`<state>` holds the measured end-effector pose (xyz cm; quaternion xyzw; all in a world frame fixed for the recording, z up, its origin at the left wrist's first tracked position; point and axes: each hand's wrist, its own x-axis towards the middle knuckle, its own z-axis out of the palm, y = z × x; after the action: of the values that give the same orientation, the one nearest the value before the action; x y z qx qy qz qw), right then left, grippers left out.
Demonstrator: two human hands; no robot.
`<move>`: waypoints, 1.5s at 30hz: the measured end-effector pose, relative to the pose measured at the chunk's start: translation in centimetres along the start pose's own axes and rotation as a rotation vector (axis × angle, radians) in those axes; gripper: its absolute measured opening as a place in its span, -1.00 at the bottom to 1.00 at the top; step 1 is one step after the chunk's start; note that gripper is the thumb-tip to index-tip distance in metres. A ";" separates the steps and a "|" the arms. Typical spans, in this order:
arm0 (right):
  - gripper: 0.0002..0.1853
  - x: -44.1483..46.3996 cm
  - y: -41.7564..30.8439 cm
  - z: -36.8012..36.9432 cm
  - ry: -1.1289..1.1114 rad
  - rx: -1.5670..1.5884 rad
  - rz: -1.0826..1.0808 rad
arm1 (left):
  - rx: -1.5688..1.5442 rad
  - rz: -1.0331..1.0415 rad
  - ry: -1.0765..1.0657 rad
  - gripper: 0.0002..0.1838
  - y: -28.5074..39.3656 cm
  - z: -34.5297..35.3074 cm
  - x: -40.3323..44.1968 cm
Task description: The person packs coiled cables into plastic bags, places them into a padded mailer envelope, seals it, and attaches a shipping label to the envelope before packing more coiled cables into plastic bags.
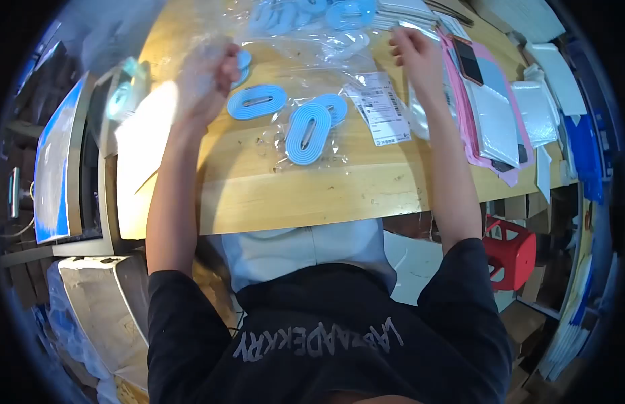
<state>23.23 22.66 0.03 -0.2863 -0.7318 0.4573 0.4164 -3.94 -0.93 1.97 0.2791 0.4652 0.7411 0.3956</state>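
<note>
My left hand (218,81) is closed at the upper left of the table, with crinkled clear plastic (196,57) in and about its fingers. Beside it lies a partly hidden light blue coil (243,67). My right hand (417,55) hovers at the upper right, its fingers curled inward; whatever they hold, if anything, is hidden. Between the hands lies an oval coil of light blue flat cord (257,101). Nearer to me, another blue oval coil (307,133) partly covers a smaller one (332,108), with clear plastic around them. A printed label sheet (382,108) lies below my right hand.
More blue coils (285,15) in clear plastic lie at the table's far side. On the right are a phone (467,60), a pink-edged bag (521,135) and white padded packets (533,111). A monitor (58,161) stands left; a red stool (511,254) is below right.
</note>
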 end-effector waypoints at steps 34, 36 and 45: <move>-0.43 -2.1 -1.5 11.4 -0.442 -0.041 -0.058 | 0.771 -0.248 -0.687 -0.80 -1.9 1.0 -1.3; -0.40 -3.1 -0.7 12.8 -0.460 -0.213 -0.104 | 0.801 -0.300 -0.709 -0.82 -1.0 1.5 -1.3; -0.20 -2.7 -1.0 12.3 -0.475 -0.605 -0.144 | 0.717 -0.341 -0.703 -0.84 -1.6 2.0 -1.8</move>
<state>13.75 14.80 -2.94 -0.2304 -0.9277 0.2441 0.1633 -0.85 -1.07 1.23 0.5489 0.5676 0.3222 0.5222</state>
